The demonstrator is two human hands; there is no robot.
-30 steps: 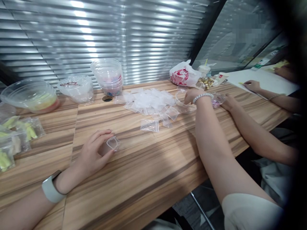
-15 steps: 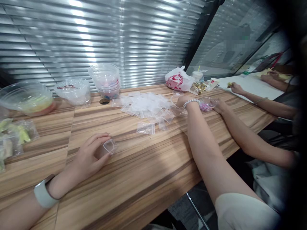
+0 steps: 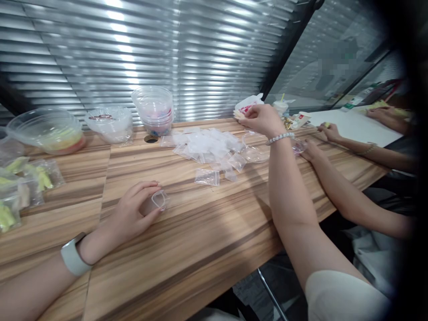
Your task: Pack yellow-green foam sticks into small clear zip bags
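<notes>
Left hand closed on a small clear bag on the tabletop.
Nearer the far edge, the raised right hand grips a small pale item just above a pile of clear bags.

Bright glare on window blinds, dark blurred right edge

The right hand has risen off the surface, pinching a small pale piece just before the red-printed white plastic bag; the pink-filled clear bag now shows beyond the wrist.
</notes>
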